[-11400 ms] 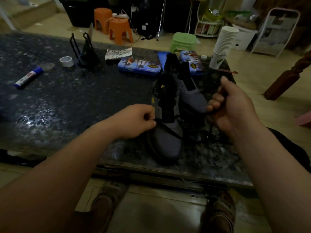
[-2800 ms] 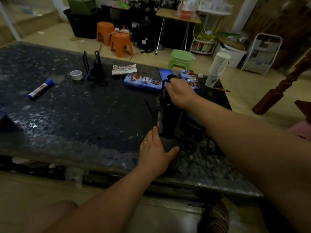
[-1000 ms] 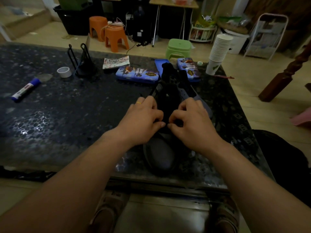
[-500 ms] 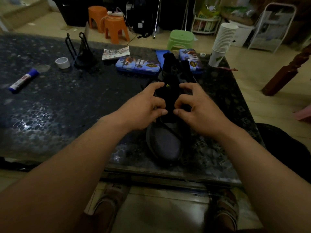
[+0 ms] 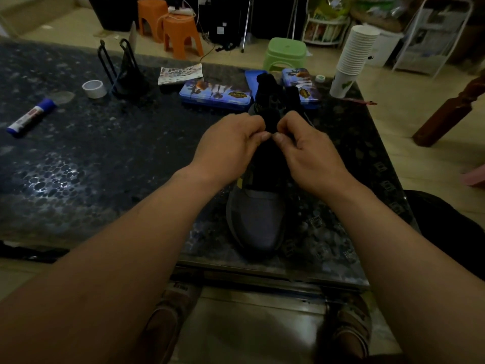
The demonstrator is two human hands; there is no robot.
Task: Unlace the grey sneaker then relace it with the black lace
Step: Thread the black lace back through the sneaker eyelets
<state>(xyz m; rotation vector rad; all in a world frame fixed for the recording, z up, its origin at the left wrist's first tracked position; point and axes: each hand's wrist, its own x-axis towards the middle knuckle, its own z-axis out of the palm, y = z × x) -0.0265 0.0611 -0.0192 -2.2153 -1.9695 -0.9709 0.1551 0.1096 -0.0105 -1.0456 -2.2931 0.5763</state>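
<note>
The grey sneaker (image 5: 256, 219) stands on the dark speckled table (image 5: 105, 158), toe pointing at me, its black tongue (image 5: 267, 101) rising behind my hands. My left hand (image 5: 231, 148) and my right hand (image 5: 304, 151) meet over the upper eyelets, thumbs and forefingers pinched together tip to tip. They seem to pinch the black lace, but the lace itself is too dark to make out between the fingers. A second dark shoe is partly hidden behind the first.
Two blue tins (image 5: 215, 94) lie behind the shoes, a stack of paper cups (image 5: 351, 59) at the back right. A marker (image 5: 31, 116), a tape roll (image 5: 94, 88) and a black wire stand (image 5: 123, 69) sit at the left. The table's front edge runs just below the toe.
Both hands have slid from the lower lacing up toward the top of the sneaker, and the fingertips have closed into a pinch.
</note>
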